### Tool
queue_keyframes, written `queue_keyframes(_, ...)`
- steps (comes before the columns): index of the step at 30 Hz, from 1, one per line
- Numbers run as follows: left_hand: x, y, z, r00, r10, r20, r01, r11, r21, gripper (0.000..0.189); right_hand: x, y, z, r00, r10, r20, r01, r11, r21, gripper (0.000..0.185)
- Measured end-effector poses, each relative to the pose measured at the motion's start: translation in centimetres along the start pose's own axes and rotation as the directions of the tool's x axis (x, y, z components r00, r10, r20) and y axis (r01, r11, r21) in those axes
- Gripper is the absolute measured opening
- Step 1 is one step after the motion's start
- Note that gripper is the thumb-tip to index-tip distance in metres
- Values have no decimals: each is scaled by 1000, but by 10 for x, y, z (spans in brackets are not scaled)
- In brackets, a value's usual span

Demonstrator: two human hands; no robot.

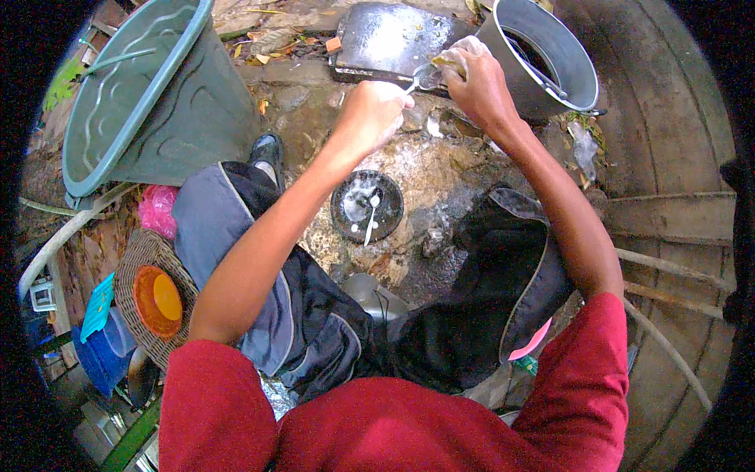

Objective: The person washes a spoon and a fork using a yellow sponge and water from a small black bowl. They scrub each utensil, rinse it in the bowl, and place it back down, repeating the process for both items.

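Note:
Out in front of me, my left hand point(377, 112) grips the handle of a metal spoon point(427, 78), with its bowl pointing to the right. My right hand point(481, 74), wet with suds, presses a yellowish, foamy sponge or cloth point(447, 61) close to the spoon's bowl. Whether the two touch is hard to see. Below my hands, a dark round dish point(396, 227) sits on the wet ground, with white suds and a small light-coloured spoon point(370, 227) in it.
A large green plastic tub point(203, 124) stands left. A metal bucket point(545, 97) is right, beside a dark flat slab point(407, 41). A wicker basket point(131, 265) with an orange bowl point(141, 304) and a pink plastic bag point(158, 206) lie by my left leg. Wooden planks point(666, 218) run along the right.

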State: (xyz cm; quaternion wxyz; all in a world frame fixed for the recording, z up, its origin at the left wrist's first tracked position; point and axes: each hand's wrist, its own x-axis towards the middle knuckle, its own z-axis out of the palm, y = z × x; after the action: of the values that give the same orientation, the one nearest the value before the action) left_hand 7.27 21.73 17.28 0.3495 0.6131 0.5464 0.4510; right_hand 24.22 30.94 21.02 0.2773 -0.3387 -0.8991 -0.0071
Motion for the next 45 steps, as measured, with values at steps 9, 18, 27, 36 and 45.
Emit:
queue_keyframes(9, 3, 0, -1, 997, -72, -12, 71, 995, -72, 21, 0, 5, 8, 991, 5, -134, 5, 997, 74, 16)
queue_keyframes(18, 3, 11, -1, 996, -92, -9, 91, 989, -115, 23, -1, 12, 11, 759, 446, 474, -497, -74, 865, 25)
queue_keyframes(27, 3, 15, 3, 972, -235, -15, 218, 921, -324, 24, -14, -36, 26, 742, 198, 640, -566, -325, 757, 22)
queue_keyframes(36, 14, 20, -9, 969, -241, -54, 214, 929, -302, 63, -1, -20, 13, 727, 331, 602, -518, -311, 797, 24)
queue_keyframes(45, 16, 7, -3, 933, -321, -166, 163, 785, -598, 25, -7, -50, 9, 660, -21, 751, -728, -262, 633, 27)
